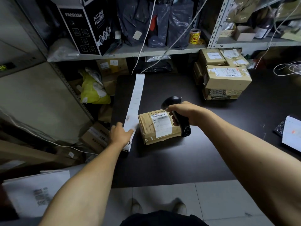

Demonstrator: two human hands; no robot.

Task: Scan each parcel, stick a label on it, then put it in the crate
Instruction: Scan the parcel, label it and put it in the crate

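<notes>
Storage room with metal shelving; a dark worktable (211,152) stands before it over a pale tiled floor. Nearest on the table, the left hand (120,133) rests with fingers extended on the near end of a long white label strip (136,101), which runs away toward the shelves. Just right of the strip sits a taped brown parcel (158,128) with a white shipping label on top. The right hand (185,112) grips a black handheld scanner (176,111), fingers curled round its handle, the head above the parcel's far edge. Farther back right, a stack of cardboard boxes (224,75) stands on the table. Beyond, a shelf (130,53) carries a black mask box (84,26) and dark plastic bags (154,22).
</notes>
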